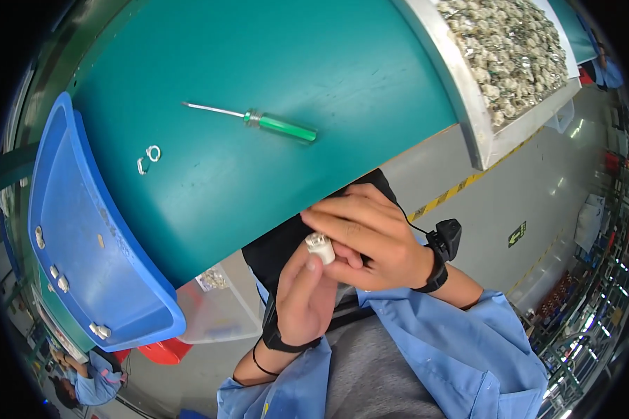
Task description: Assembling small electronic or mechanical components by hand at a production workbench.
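A small white cylindrical part [320, 249] with a metal end stands between my two hands, just off the table's near edge. Thumb and fingers of my left hand [305, 302] pinch it from the left and below. My right hand [381, 241] closes on its right side, with the thumb against it and the longer fingers reaching over toward the table edge. Part of the piece is hidden by the fingers. Beyond the hands, a screwdriver [279, 128] with a green handle lies on the green table [210, 202]. Two small shiny metal pieces [149, 158] rest left of it.
At the left, a blue tray [84, 230] holds several small white parts. A metal-rimmed tray [472, 112] heaped with small whitish parts stands at the far right. Below the table's near-left edge is a translucent bin [223, 307]. Another person [94, 380] is at the lower left.
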A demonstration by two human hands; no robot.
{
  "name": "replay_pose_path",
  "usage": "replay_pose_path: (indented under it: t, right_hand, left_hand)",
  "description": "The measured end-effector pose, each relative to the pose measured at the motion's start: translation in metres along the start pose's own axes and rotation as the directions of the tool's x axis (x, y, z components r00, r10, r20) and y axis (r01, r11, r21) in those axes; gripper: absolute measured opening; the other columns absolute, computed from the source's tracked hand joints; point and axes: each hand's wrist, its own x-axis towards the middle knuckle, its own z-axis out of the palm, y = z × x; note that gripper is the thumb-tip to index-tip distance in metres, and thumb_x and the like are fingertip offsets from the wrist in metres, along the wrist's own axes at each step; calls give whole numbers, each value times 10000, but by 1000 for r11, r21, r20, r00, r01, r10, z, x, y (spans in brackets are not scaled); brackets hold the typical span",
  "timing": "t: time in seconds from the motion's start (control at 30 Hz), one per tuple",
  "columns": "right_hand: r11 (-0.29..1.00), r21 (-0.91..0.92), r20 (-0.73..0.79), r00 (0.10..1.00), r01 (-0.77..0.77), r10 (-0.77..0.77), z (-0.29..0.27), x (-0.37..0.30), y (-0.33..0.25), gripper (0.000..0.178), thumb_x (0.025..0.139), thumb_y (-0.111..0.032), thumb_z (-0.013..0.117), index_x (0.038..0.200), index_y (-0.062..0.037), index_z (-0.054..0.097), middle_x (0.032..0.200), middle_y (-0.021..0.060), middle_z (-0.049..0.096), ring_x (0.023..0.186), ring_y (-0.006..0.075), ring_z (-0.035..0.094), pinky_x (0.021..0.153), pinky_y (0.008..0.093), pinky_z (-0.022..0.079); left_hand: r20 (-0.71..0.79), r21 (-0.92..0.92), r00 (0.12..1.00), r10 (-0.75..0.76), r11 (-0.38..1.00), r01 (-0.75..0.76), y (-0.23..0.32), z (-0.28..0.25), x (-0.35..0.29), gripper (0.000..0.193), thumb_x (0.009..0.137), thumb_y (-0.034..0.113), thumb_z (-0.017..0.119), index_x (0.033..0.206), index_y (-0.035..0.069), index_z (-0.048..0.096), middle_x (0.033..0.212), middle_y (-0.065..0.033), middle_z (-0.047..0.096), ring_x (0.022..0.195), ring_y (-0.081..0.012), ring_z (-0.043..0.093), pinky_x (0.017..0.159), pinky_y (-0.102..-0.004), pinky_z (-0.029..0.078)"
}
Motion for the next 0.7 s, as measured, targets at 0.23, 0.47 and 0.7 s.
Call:
replay_pose_path:
  t: [0.23, 0.47, 0.7]
  right_hand:
    - [994, 44, 3, 995, -104, 104, 21, -11, 9, 366, 782, -200, 804, 1018, 52, 684, 975, 168, 709, 839, 330, 684, 791, 374, 541]
    - [998, 41, 48, 998, -47, 45, 25, -7, 17, 345, 777, -170, 772, 1046, 19, 668, 956, 141, 702, 768, 294, 656, 773, 369, 507]
    - [997, 36, 69, 995, -70, 67, 28, -10, 17, 301, 837, -213, 725, 1043, -1, 667, 895, 117, 695, 780, 296, 636, 771, 375, 493]
  left_hand:
    - [-96, -66, 993, 74, 995, -80, -4, -4, 5, 390, 1072, 348, 325, 1098, 16, 529, 1021, -111, 570, 1026, -221, 533, 934, -373, 424]
    - [-124, -26, 988, 94, 995, -98, -1, -4, 9, 386, 1074, 349, 327, 1096, 22, 530, 1023, -109, 571, 1031, -211, 537, 943, -372, 425]
    - [-129, -55, 984, 124, 990, -132, -3, -7, 8, 389, 1076, 316, 364, 1123, -31, 535, 1076, -145, 588, 1038, -216, 560, 965, -372, 423]
